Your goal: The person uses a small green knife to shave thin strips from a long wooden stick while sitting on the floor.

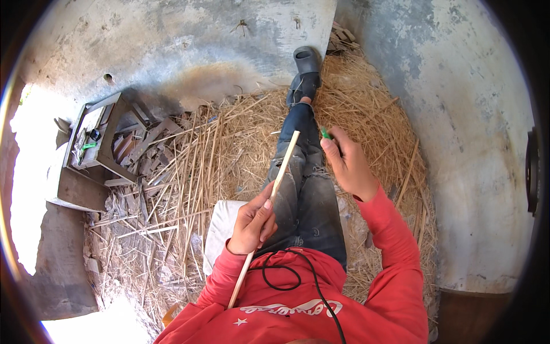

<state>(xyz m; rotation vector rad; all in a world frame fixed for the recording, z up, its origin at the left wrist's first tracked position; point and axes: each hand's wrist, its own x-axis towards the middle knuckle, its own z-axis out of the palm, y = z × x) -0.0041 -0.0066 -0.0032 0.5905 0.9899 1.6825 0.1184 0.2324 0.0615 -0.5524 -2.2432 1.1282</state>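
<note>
My left hand is closed around a long, pale bamboo strip. The strip slants from my lap up over my outstretched legs, its upper end free. To the right of that end, my right hand is raised above the legs with its fingers curled round a small green tool. Only the tool's green end shows past the fingers, so its kind is hidden. The tool and the strip are apart.
Straw-like shavings and loose strips cover the floor. A worn wooden stool stands at left with a green item on top, beside broken wood pieces. Stained walls enclose the far and right sides. A black cord hangs over my red sweatshirt.
</note>
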